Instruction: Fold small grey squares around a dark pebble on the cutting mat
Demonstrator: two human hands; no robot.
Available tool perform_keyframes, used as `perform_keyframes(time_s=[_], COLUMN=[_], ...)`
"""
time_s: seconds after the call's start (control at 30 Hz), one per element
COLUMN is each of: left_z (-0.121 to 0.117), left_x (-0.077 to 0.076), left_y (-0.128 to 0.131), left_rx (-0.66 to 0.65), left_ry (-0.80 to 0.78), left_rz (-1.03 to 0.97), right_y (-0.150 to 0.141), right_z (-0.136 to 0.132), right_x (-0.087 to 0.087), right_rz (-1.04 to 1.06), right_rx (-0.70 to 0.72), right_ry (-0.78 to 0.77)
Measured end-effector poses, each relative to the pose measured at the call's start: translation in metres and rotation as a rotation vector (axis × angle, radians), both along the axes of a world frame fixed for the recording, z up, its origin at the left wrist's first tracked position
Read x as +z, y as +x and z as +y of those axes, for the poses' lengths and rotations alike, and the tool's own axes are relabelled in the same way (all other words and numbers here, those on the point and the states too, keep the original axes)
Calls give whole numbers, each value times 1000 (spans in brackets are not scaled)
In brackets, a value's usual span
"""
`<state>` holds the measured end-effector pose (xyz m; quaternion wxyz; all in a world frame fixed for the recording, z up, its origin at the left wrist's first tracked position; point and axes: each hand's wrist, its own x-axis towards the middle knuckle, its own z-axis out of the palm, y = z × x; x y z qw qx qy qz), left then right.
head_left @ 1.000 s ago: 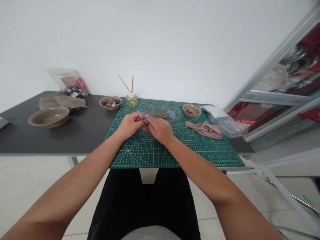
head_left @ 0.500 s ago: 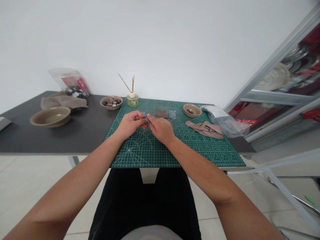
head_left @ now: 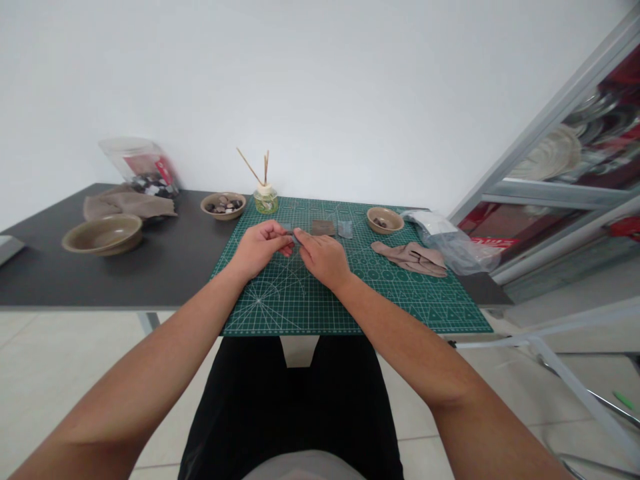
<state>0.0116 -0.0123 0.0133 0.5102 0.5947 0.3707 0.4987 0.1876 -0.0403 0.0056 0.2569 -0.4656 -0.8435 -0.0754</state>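
Over the middle of the green cutting mat, my left hand and my right hand meet with fingertips pinched together. Between them is a small, flat, dark grey piece; it is mostly covered by fingers, so I cannot make out its kind. Just beyond my right hand lie a brown square sheet and a bluish clear packet. Further right stand a small bowl with a few dark pebbles and a crumpled brown cloth.
Left of the mat are a bowl of pebbles, a larger brown bowl, a folded cloth and a clear jar of stones. A reed diffuser stands at the mat's back edge. A plastic bag lies right.
Both hands stay in nearly the same place, fingertips still together. The grey piece between them shows slightly differently. Nothing else on the table has moved.
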Motion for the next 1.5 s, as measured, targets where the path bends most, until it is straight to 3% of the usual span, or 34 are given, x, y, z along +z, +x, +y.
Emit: perform_keyframes(time_s=[0.3,0.5,0.8,0.97,1.13,1.27,1.5], left_z=[2,4,1,2,3,6,11], left_x=[-1,-4,0,-2,-3,-4,-7], left_y=[0,-2,0,-1,-1,-2,-2], left_rx=[31,-26,0,1,17,65,109], left_ry=[7,9,3,12,25,77,91], left_rz=[28,179,113,133,27,-26,-11], right_y=[0,-3,-1,-1,0,0,5], right_z=[2,1,1,2,2,4,13], right_x=[0,1,2,0,0,-3,-9], right_rz=[80,40,40,29,54,164,602], right_rx=[-25,72,6,47,9,-43,-51], right_ry=[28,-11,-40,-21,-32,-74,-195])
